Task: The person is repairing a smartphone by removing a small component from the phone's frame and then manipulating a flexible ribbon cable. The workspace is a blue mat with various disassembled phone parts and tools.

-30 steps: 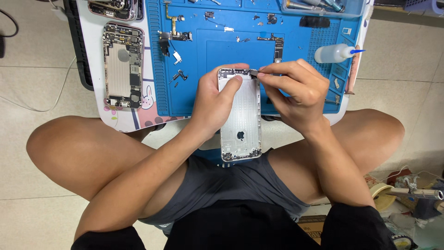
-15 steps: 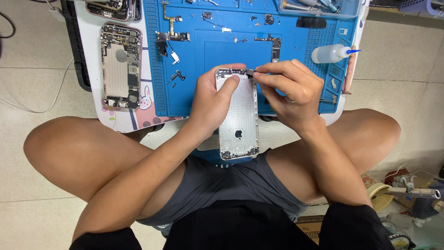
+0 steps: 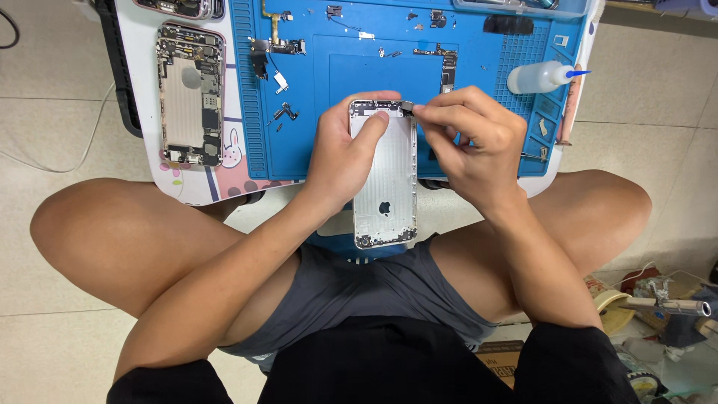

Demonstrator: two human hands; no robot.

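At frame centre, the left hand [image 3: 340,153] grips a stripped silver phone housing [image 3: 384,176] while the right hand [image 3: 473,142] pinches what looks like a small part [image 3: 407,108] at its top corner, a fitting step needing fine, steady pressure next.

No packages, labels, signs, screens.

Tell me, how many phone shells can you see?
3, maybe more out of view. One silver shell is held by the left hand, with the right hand at its top. One lies open on the white board. One peeks in at the top edge.
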